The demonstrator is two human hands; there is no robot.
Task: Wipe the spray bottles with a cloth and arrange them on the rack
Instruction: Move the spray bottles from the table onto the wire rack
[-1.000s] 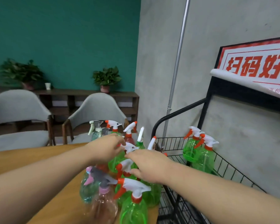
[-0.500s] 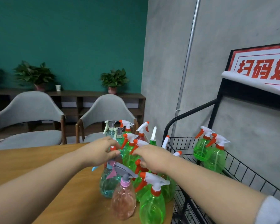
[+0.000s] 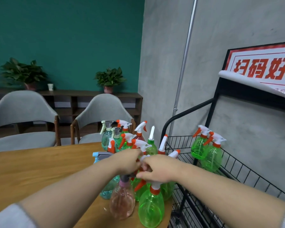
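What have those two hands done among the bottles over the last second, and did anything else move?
Both hands drew together: the left hand and right hand now meet over a white trigger head in the cluster on the table, fingers curled round it. Whether it is lifted cannot be told. The two green bottles on the rack stayed put, and no cloth shows.

— Premises, type?
— Shop or café seating corner: black wire display rack (image 3: 184, 143) under a red-and-white printed sign (image 3: 262, 66); wooden table (image 3: 39, 165); two grey upholstered chairs (image 3: 104, 111); low shelf with potted plants (image 3: 109, 78); teal wall, bare concrete wall
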